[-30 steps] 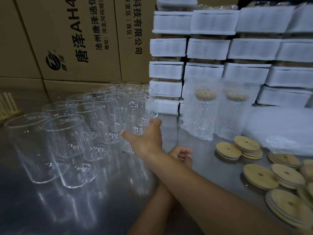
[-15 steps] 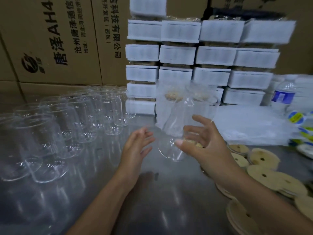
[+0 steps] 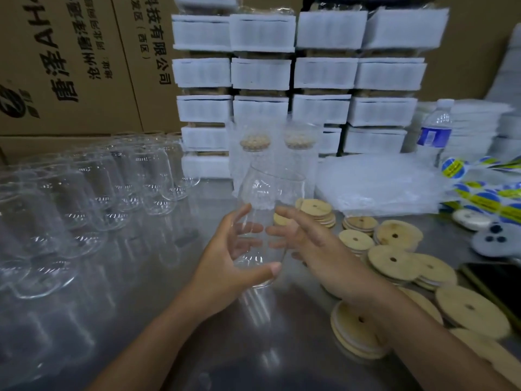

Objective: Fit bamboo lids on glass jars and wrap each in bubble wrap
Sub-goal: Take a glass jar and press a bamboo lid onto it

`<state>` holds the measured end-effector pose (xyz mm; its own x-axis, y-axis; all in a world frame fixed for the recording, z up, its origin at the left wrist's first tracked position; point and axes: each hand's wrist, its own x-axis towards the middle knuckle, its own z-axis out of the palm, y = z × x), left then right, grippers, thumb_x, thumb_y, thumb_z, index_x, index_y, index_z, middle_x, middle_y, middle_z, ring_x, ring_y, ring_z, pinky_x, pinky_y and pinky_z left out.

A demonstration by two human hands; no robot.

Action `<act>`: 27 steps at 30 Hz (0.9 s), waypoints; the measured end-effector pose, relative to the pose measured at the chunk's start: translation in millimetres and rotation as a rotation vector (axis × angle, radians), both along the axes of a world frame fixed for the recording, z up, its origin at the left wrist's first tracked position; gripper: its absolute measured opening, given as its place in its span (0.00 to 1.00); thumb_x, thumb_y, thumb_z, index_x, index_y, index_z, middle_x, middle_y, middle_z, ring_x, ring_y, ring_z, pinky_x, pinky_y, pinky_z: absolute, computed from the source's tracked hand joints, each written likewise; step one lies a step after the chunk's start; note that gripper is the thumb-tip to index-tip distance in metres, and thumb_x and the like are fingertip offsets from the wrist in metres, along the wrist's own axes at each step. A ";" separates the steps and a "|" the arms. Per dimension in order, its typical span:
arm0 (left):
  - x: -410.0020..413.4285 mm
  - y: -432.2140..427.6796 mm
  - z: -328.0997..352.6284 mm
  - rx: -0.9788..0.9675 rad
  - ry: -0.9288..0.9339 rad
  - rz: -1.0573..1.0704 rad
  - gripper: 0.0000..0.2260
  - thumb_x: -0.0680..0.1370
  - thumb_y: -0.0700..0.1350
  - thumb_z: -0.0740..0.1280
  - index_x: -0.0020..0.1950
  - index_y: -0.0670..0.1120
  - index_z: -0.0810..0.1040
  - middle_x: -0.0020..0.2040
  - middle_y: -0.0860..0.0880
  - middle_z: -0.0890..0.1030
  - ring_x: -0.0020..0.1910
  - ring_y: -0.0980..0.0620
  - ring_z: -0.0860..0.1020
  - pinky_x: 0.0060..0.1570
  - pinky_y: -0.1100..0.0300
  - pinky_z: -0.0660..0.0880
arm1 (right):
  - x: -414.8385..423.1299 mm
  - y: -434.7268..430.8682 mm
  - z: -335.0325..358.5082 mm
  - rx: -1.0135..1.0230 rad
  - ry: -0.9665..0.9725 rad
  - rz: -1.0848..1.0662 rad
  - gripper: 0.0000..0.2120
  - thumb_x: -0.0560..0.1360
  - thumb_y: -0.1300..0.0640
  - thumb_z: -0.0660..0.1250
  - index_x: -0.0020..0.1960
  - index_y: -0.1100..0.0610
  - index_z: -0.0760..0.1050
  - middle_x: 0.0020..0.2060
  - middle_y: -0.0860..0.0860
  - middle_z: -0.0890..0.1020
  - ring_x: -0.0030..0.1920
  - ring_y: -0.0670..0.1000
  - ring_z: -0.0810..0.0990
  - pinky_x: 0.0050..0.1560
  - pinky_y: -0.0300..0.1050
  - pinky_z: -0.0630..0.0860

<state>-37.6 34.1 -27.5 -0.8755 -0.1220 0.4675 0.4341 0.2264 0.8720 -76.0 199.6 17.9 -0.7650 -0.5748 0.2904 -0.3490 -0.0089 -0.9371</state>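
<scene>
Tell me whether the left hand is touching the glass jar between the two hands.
Touching. The head view shows the left hand wrapped round the glass jar: thumb across its front near the base, fingers visible through the glass behind.

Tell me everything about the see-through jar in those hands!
The glass jar is clear, smooth and rounded, open at the top with no lid. It leans slightly, mouth up. The left hand grips its lower part, thumb across the front; the right hand sits at its other side, fingers fairly straight.
</scene>
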 end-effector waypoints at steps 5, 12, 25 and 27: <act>-1.2 -2.3 -0.3 -0.038 0.022 0.127 0.37 0.56 0.57 0.78 0.61 0.72 0.66 0.55 0.59 0.77 0.54 0.56 0.79 0.53 0.67 0.74 | -18.2 17.7 -4.8 0.106 0.180 -0.415 0.16 0.75 0.38 0.56 0.51 0.46 0.76 0.48 0.45 0.81 0.51 0.44 0.79 0.52 0.39 0.72; 5.0 -5.3 5.5 -0.136 0.055 0.216 0.39 0.56 0.57 0.77 0.62 0.72 0.63 0.61 0.56 0.75 0.56 0.64 0.76 0.52 0.77 0.69 | -33.3 30.2 -25.1 1.112 0.492 -0.570 0.27 0.74 0.39 0.62 0.67 0.52 0.63 0.65 0.54 0.71 0.67 0.58 0.66 0.62 0.55 0.64; 8.4 -9.3 5.9 -0.240 0.065 0.281 0.43 0.56 0.55 0.81 0.65 0.68 0.62 0.63 0.56 0.74 0.59 0.63 0.75 0.58 0.68 0.71 | -31.7 23.7 -7.0 0.056 0.389 -0.723 0.25 0.72 0.42 0.68 0.66 0.47 0.70 0.61 0.46 0.73 0.60 0.45 0.73 0.56 0.39 0.71; 8.8 -8.8 5.9 -0.323 0.074 0.308 0.45 0.56 0.54 0.83 0.66 0.66 0.62 0.61 0.59 0.74 0.59 0.62 0.75 0.60 0.60 0.72 | -20.9 21.5 9.0 -0.268 0.220 -0.577 0.22 0.70 0.40 0.66 0.62 0.40 0.70 0.59 0.42 0.75 0.57 0.39 0.75 0.52 0.32 0.73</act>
